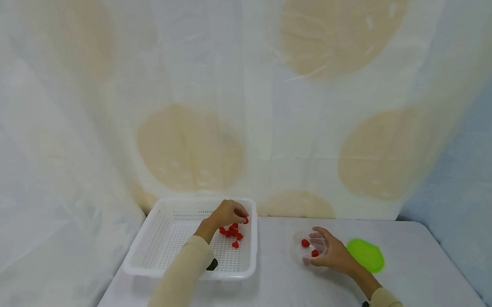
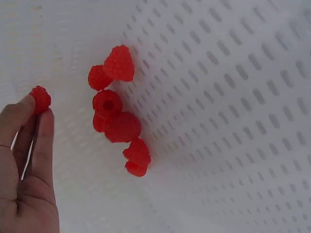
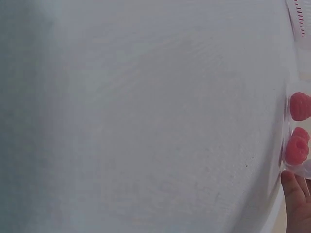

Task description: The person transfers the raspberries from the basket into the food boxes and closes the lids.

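In the right wrist view, the right hand (image 3: 297, 204) is cut off at 5 o'clock, the clear round plastic container (image 3: 294, 133) at 3 o'clock; the green round plastic lid (image 1: 366, 255) lies partly behind that hand.

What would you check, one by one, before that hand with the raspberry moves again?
1. Raspberry pinched at the left hand's fingertips: ok.
2. Other raspberries lie apart from it in the white basket: ok.
3. Right hand steadies the clear container: ok, fingers curl round its rim.
4. Container has room: ok, only two or three berries show inside.
5. Green lid off, lying beside the container: ok.
6. Path over the basket's wall to the container free: cannot tell for sure.
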